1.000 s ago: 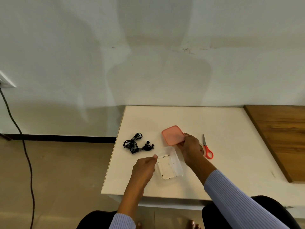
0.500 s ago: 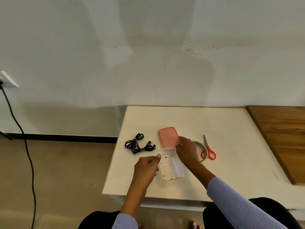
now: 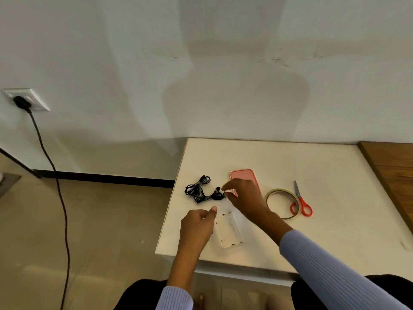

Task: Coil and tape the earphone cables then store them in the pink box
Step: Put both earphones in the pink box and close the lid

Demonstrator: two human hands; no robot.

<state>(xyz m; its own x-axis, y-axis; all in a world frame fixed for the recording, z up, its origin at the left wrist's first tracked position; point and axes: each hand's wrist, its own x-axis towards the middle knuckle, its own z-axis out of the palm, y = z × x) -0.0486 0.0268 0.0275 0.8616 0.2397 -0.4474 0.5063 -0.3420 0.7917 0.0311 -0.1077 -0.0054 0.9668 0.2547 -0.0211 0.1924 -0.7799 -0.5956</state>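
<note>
The black earphone cables (image 3: pixel 198 190) lie bundled on the white table (image 3: pixel 335 171), near its left edge. My right hand (image 3: pixel 244 196) reaches over to them, with index finger and thumb spread just beside the earbuds and holding nothing. The box's pink lid (image 3: pixel 243 176) lies flat behind that hand. The clear box base (image 3: pixel 230 230) sits open near the front edge. My left hand (image 3: pixel 196 228) holds it at its left rim with curled fingers, thumb at the far corner.
A roll of tape (image 3: pixel 282 203) and orange-handled scissors (image 3: pixel 301 203) lie right of the box. A wooden surface (image 3: pixel 393 166) borders the table on the right. Left of the table, a black cord (image 3: pixel 60 198) hangs from a wall socket to the floor.
My right hand let go of the pink lid, which now lies flat on the table, and moved left to the earphones. The left hand stayed at the box.
</note>
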